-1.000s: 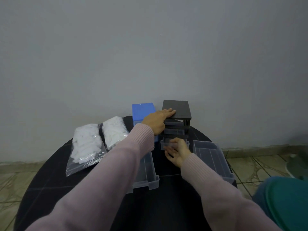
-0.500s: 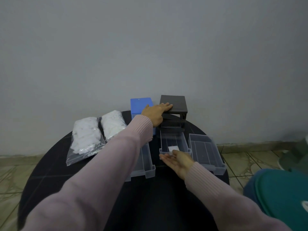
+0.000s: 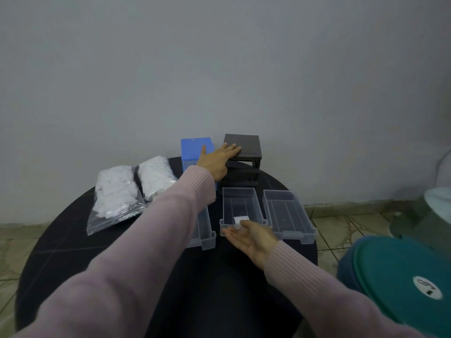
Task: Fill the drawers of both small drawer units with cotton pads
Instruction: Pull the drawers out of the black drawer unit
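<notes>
We see clear glossy plastic drawers [image 3: 240,208] before matt black plastic unit [image 3: 244,148]. Beside it, smooth blue plastic unit [image 3: 196,148]. Left of unit, crinkly transparent bags [image 3: 117,203] of soft white cotton. Worktop [image 3: 73,240] dark, matt. Sleeves [image 3: 146,252] ribbed pink knit.

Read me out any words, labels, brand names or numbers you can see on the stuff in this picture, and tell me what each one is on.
No text here can be read.
White round sticker on the teal lid: a dark mark, too small and blurred to read.
White label in the middle clear drawer: no print visible, partly hidden by the right hand.
Blue drawer unit, black drawer unit, cotton pad bags: no markings visible.
</notes>
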Tool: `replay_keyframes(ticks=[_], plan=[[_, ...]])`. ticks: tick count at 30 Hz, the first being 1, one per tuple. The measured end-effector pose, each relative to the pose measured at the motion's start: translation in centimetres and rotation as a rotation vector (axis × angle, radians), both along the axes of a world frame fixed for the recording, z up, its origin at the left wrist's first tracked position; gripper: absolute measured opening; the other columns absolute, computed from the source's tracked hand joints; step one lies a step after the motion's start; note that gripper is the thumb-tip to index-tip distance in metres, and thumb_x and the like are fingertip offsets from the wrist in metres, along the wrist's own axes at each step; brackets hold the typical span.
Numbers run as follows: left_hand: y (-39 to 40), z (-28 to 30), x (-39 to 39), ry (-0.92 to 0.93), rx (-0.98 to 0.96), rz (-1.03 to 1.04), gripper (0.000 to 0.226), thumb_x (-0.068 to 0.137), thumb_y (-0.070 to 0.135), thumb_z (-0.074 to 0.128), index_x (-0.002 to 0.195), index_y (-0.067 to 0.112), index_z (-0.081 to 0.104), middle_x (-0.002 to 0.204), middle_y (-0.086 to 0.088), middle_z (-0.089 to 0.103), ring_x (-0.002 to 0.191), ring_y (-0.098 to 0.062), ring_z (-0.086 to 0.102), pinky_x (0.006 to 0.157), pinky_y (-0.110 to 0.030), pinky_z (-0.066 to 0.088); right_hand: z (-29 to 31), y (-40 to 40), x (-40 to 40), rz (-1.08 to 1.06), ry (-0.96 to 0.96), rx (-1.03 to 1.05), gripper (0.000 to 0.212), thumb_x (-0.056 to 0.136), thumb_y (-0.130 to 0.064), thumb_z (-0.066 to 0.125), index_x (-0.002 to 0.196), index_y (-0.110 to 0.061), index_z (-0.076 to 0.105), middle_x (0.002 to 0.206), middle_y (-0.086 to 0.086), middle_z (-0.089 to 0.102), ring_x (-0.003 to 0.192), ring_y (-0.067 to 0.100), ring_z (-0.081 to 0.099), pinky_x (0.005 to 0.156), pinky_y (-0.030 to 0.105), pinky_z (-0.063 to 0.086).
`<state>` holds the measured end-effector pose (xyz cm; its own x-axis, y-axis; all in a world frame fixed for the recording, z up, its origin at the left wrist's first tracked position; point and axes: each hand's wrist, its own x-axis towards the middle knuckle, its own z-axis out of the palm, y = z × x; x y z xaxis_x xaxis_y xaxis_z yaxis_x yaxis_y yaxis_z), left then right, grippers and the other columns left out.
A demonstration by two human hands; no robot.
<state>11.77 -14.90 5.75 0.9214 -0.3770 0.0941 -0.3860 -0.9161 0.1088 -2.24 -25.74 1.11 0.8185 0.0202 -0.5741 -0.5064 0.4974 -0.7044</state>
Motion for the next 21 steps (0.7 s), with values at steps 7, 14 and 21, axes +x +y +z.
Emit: replay_keyframes(ticks=[7,14,21], plan=[[0.3,-1.0,-1.1,-0.072,-0.075,0.023,0.090,0.082,-0.014,0.036,0.149,0.024,-0.011,0.157,0.004,-0.015,0.144,-0.013,-0.014,0.112,-0.053,-0.011,0.7,-0.4,-1.2,0.114,-0.025,-0.087,0.037,0.094,-0.003,0.047,0.130,0.000,0.039,0.095,0.025,0.066,0.078,0.027,0.067,0.068,0.032,0.054],[2.9,-3.0,-4.4,-0.049,-0.337,0.023,0.082,0.082,-0.011,0.040,0.151,0.020,0.008,0.159,0.000,0.000,0.146,-0.016,-0.002,0.116,-0.047,-0.003,1.8,-1.9,-1.4,0.209,-0.107,-0.177,0.015,0.092,-0.006,0.048,0.103,0.001,0.057,0.067,0.012,0.070,0.061,0.018,0.068,0.053,0.024,0.055],[6.4,-5.9,-8.3,-0.128,-0.437,0.172,0.048,0.083,-0.001,0.046,0.129,0.014,0.051,0.132,-0.009,0.050,0.122,-0.024,0.041,0.101,-0.040,0.037,2.2,-3.7,1.6,0.113,-0.361,-0.823,0.013,0.093,-0.013,0.051,0.097,-0.006,0.061,0.082,0.005,0.065,0.065,0.013,0.058,0.057,0.019,0.046]])
